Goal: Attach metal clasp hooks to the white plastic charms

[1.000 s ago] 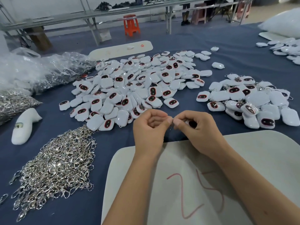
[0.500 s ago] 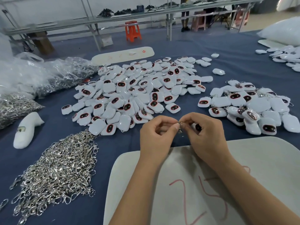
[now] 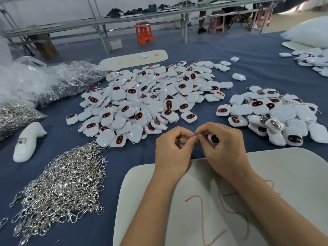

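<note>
Blue-clothed table [image 3: 248, 55], workshop benches behind. Left hand [image 3: 173, 151] and right hand [image 3: 224, 148] drawn closer since a second ago, fingers clamped on clasp hook [image 3: 197, 139] and white charm [image 3: 213, 138] respectively. Judged mid-attachment; hook not confirmed seated.

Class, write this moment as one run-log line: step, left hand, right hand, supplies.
step: fitting hook to charm | left hand: pinches clasp hook | right hand: grips white charm | supplies: hook pile left, charm pile ahead
</note>
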A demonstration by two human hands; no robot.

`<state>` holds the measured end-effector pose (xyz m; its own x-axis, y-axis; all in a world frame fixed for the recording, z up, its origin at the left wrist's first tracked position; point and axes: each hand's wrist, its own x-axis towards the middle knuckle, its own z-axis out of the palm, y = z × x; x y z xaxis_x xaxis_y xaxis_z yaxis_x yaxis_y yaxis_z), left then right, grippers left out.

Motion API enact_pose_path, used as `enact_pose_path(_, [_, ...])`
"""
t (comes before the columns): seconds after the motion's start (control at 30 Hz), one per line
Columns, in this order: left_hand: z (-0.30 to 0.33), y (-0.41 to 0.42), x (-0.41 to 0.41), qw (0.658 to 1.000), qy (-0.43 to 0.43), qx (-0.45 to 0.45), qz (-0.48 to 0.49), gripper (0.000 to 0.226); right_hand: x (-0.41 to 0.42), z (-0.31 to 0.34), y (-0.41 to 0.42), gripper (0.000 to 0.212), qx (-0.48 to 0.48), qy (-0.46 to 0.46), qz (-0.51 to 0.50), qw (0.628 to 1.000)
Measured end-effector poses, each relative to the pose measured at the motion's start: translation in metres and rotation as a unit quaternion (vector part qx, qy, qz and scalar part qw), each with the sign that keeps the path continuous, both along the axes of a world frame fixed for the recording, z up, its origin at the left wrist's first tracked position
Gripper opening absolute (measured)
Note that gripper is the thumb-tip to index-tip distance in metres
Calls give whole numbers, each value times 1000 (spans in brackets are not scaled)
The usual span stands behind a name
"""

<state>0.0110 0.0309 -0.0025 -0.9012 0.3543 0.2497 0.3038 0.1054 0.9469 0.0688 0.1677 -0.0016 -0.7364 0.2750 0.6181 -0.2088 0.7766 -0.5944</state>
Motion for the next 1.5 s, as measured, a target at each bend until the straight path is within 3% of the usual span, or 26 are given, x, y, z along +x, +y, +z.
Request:
enact_pose_path(0.23, [0,2,2,999,33,-18,3,18,0,0,3,16,-116,-35,46,992])
enact_pose_path(0.63, [1,0,-1,997,65,22,32,9,-1,0,7,19,-177,-37,70,981])
enact_pose_path(1.03, [1,0,-2,996,78,-24,23,14,-3,-1,8,16,-145,-46,86,985])
enact_pose_path(1.3, [4,2,2,997,76,-14,1,15,-2,0,8,12,-187,-64,99,975])
enact_pose_path(1.5, [3,1,2,996,91,-25,0,11,0,2,5,12,-112,-18,68,991])
